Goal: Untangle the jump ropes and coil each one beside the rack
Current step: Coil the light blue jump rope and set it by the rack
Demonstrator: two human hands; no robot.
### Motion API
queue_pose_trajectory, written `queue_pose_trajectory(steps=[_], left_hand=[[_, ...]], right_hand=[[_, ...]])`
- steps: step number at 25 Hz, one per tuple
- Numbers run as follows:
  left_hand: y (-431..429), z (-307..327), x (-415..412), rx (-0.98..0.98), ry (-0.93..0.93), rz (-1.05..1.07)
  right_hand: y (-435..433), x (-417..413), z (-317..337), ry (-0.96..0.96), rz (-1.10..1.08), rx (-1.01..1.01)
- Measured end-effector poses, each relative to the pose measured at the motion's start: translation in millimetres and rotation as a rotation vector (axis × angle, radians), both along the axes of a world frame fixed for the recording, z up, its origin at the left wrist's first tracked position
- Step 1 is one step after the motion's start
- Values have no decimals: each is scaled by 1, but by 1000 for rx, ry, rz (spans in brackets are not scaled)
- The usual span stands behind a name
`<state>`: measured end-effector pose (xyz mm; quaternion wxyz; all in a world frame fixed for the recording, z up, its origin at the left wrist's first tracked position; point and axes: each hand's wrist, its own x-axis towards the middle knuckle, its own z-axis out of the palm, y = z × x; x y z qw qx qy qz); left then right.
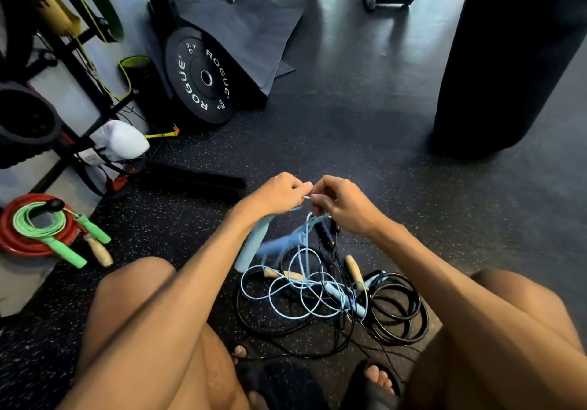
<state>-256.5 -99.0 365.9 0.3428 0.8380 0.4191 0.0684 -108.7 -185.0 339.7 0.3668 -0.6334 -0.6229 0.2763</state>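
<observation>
Centre frame: left hand [279, 194] and right hand [344, 208] meet, each grip narrow, pinching the light blue rope [301, 235] between them. Its pale handle [254, 246] hangs under the left grip. Loops trail down into the floor tangle with black ropes [417, 314], lower centre. Far left, green rope [20, 224] lies coiled on red rope [25, 247] by the rack [79, 70].

A light-blue jump rope [341, 298], one strand being pinched between the left hand [279, 192] and right hand [343, 206], is lying looped through black ropes [421, 317] and wooden handles [353, 271] in a floor tangle, while a green rope [35, 222] and a red rope [19, 243] are resting coiled beside the rack [73, 63].
</observation>
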Motion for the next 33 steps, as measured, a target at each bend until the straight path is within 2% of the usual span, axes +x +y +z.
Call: queue_pose_trajectory(steps=[3, 6, 8, 10, 15, 19, 23, 27, 33], left_hand=[[2, -7, -5, -196, -113, 15], [3, -6, -9, -445, -311, 35], [3, 0, -9, -499, -425, 53], [2, 3, -8, -532, -517, 124], [11, -6, -9, -462, -592, 410], [21, -10, -11, -429, -663, 572], [26, -10, -14, -415, -667, 649], [27, -10, -15, -403, -656, 663], [37, -13, -21, -367, -648, 783]], right_hand=[[0, 4, -6, -3, 59, -87], [0, 8, -11, -184, 88, -225], [1, 11, -16, -307, 77, -286], [3, 14, -22, -334, 38, -307], [3, 20, -20, -262, -51, -252], [0, 20, -15, -197, -31, -140], [-4, 15, -13, -203, 14, -64], [-3, 16, -16, -243, -77, -21], [-6, 21, -6, -165, -162, 203]])
